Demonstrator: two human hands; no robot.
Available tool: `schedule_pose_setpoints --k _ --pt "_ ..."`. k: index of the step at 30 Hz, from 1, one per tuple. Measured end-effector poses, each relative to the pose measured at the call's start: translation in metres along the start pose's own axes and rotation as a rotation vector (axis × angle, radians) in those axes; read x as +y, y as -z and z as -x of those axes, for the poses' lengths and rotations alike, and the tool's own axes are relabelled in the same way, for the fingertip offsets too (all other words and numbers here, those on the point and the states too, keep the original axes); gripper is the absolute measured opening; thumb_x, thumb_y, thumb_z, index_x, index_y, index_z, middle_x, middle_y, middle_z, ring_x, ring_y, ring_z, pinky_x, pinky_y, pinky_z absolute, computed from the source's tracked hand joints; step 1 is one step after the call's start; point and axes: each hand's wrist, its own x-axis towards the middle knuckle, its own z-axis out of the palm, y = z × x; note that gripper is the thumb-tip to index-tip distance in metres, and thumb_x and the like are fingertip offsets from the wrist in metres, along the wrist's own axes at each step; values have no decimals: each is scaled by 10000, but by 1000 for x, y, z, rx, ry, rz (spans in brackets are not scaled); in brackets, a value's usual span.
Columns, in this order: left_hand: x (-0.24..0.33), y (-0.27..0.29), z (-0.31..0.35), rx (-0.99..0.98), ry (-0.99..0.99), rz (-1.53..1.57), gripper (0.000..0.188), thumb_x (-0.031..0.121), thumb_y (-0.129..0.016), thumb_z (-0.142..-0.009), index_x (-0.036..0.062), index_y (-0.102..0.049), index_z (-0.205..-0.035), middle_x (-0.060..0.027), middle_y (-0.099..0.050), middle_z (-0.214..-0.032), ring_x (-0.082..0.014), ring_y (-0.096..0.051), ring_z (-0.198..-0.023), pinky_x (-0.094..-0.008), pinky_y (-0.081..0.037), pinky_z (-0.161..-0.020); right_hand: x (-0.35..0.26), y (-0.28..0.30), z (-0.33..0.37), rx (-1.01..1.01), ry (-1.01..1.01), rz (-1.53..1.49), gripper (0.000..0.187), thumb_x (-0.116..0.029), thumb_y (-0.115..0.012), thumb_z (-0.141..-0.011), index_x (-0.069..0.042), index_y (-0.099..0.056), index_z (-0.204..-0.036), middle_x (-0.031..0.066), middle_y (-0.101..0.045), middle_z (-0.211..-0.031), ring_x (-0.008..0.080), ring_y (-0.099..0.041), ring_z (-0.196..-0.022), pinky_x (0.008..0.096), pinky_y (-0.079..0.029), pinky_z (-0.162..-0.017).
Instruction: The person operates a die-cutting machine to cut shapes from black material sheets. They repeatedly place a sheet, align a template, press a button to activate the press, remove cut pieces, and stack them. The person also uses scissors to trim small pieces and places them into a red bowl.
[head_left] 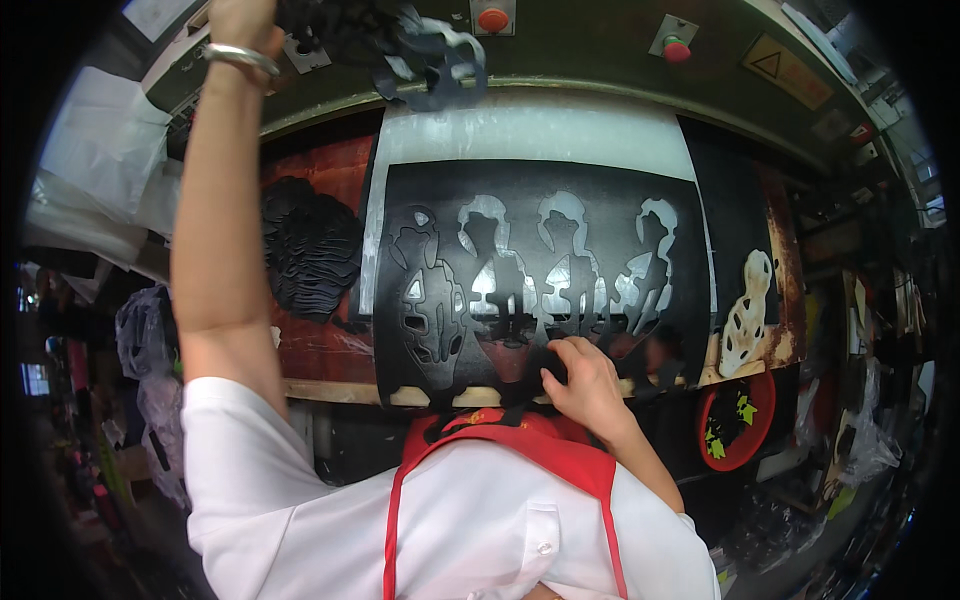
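Your right hand (587, 385) is at the near edge of the black perforated sheet (520, 235), palm down, with the fingers loosely bent and the thumb set a little apart from the index finger. The fingertips lie over the sheet's near part, but you can't tell from this view whether they pinch it or only rest on it.

Your left arm reaches to the far side, a silver bracelet (243, 58) round the wrist. Your left hand (243, 18) is cut off by the upper edge — its grip can't be told. Just beside it hang blurred dark cut-out strips (430, 75); whether you hold them is unclear.

The sheet lies in front of you, its far part over a pale board (540, 130) and its near edge by the wooden rim of the table. Four cut shapes stand in a row across it, pale board showing through many of the openings. To the left sits a heap of black cut pieces (310, 250); to the right lies a white openwork piece (745, 315) — just below it, a red basin (767, 420) holds yellow-green and dark scraps.
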Motion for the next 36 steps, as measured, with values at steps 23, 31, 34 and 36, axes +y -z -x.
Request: schedule_pose_setpoints --k 23,31,34,36 --pt "-75 59 325 -431 434 -348 133 207 -633 -949 83 -683 -949 -83 -711 -895 -211 -660 -770 -321 -512 -767 15 -126 -57 -505 -117 -985 209 -26 -564 -797 18 -526 -596 132 -723 -1026 134 -625 -803 320 -492 -720" --pt "38 64 137 -59 30 -169 262 276 -595 -1001 41 -670 -913 -92 -718 -848 -108 -624 -650 -237 -486 -571 8 -147 -49 -134 -14 -159 243 -235 -654 -714 -35 -573 -601 189 -606 -632 375 -620 -605 450 -506 -579" --pt "110 53 113 250 95 -308 234 248 -649 -971 22 -679 -920 -91 -716 -834 -78 -587 -618 -211 -450 -540 9 -152 -46 -19 87 -50 215 -233 -642 -714 -41 -602 -627 202 -622 -649 393 -640 -632 496 -529 -606" --pt "164 56 94 221 -153 -166 224 234 -644 -972 16 -680 -937 -98 -721 -859 -71 -565 -580 -200 -435 -504 9 -155 -45 -41 103 -5 200 -241 -633 -723 -46 -648 -685 209 -642 -675 406 -652 -658 510 -542 -627"
